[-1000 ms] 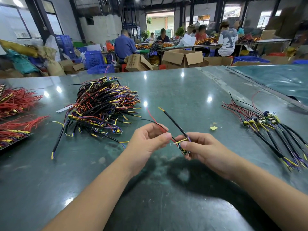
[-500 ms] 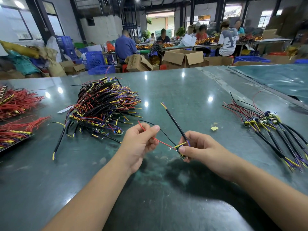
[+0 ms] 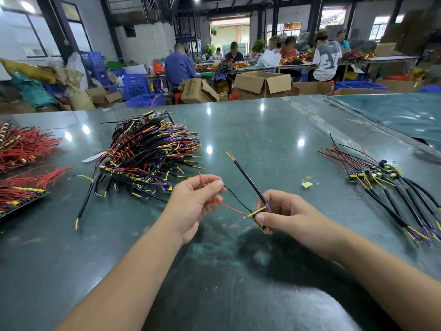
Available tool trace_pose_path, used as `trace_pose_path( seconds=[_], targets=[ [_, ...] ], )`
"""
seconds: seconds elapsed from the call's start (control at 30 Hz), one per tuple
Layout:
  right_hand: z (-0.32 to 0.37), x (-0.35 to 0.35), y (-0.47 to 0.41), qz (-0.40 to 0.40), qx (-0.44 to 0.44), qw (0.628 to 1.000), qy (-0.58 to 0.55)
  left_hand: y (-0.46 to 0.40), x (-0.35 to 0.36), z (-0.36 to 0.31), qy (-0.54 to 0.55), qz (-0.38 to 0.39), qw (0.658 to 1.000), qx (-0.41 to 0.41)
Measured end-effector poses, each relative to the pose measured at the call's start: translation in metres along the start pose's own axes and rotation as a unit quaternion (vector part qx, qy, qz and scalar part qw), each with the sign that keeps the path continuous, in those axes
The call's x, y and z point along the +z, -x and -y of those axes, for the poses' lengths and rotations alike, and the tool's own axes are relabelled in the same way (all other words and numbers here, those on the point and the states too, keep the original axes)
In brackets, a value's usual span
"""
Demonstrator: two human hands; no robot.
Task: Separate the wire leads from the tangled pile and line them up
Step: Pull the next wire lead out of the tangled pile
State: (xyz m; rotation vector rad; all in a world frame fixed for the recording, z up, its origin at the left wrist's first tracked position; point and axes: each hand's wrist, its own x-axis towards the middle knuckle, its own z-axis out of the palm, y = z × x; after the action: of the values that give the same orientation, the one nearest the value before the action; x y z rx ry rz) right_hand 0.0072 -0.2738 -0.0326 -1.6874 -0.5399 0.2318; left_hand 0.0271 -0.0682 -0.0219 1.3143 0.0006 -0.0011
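A tangled pile of black, red, yellow and purple wire leads [image 3: 148, 154] lies on the green table [image 3: 250, 130], left of centre. At the right, several separated leads [image 3: 391, 187] lie side by side. My right hand [image 3: 288, 216] pinches one lead's small circuit board [image 3: 260, 223] above the table; its thick black cable [image 3: 248, 180] sticks up and away. My left hand [image 3: 193, 206] pinches the thin red and black wires [image 3: 226, 206] of that same lead, stretched out to the left.
Bundles of red wires [image 3: 23, 161] lie at the table's left edge. A small yellow scrap [image 3: 307, 184] sits between my hands and the separated leads. Cardboard boxes [image 3: 262, 83], blue crates and seated people fill the room beyond the table.
My left hand has slid left along the thin red and black wires, pulling them out straighter from the board. The right hand has kept hold of the board and tilted the black cable slightly.
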Motion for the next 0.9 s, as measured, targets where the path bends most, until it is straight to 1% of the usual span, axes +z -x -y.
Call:
trace_pose_path(
  seconds=[0.1,0.23,0.33,0.37,0.43,0.5,0.53,0.73,0.83,0.9],
  targets=[
    [0.0,0.0,0.0,0.003,0.003,1.0,0.001,-0.001,-0.001,0.0,0.002,0.006,1.0,0.0],
    [0.001,0.0,0.001,0.007,0.005,1.0,0.006,-0.001,-0.003,0.0,-0.001,0.035,0.999,-0.022],
    [0.001,0.0,0.002,0.005,0.005,1.0,0.004,-0.002,-0.005,0.0,-0.009,0.034,0.999,-0.012],
    [0.002,0.0,0.002,0.005,0.005,1.0,0.005,-0.003,-0.006,0.0,-0.027,0.028,0.999,0.0],
    [0.003,0.001,0.001,0.009,0.006,1.0,0.006,-0.004,-0.008,0.002,-0.118,0.008,0.992,0.04],
    [0.003,0.0,0.002,0.012,0.007,1.0,0.008,-0.007,-0.008,0.006,-0.213,-0.018,0.973,0.087],
    [0.004,0.0,0.002,0.014,0.008,1.0,0.01,-0.008,-0.008,0.008,-0.235,-0.026,0.966,0.104],
    [0.008,0.002,0.002,0.028,0.009,0.999,0.012,-0.015,-0.009,0.014,-0.228,-0.046,0.962,0.146],
    [0.01,0.006,0.003,0.047,0.004,0.999,0.009,-0.02,-0.011,0.016,-0.256,-0.091,0.947,0.168],
    [0.009,0.007,0.004,0.062,-0.001,0.998,0.009,-0.023,-0.014,0.017,-0.259,-0.113,0.944,0.168]
  ],
)
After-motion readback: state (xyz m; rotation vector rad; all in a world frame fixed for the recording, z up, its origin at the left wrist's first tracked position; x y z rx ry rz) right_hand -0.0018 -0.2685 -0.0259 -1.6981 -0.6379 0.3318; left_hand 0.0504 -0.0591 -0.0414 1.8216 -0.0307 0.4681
